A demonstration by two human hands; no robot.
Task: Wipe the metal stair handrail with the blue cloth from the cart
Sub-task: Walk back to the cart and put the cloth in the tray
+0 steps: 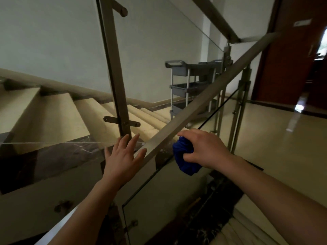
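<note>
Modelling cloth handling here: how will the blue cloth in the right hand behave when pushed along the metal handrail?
The crumpled blue cloth is probably soft and floppy: it bunches into folds inside the right hand. Likely light, since curled fingers alone carry it. On the smooth metal handrail it should mould and slide, not roll.

Glossy beige floor [276,138] — grey tiered cart [187,89] upright on it, beside the steps [53,117]

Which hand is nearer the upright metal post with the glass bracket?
Left. The left hand is spread open just below the post; the right hand grips the blue cloth across the handrail.
</note>
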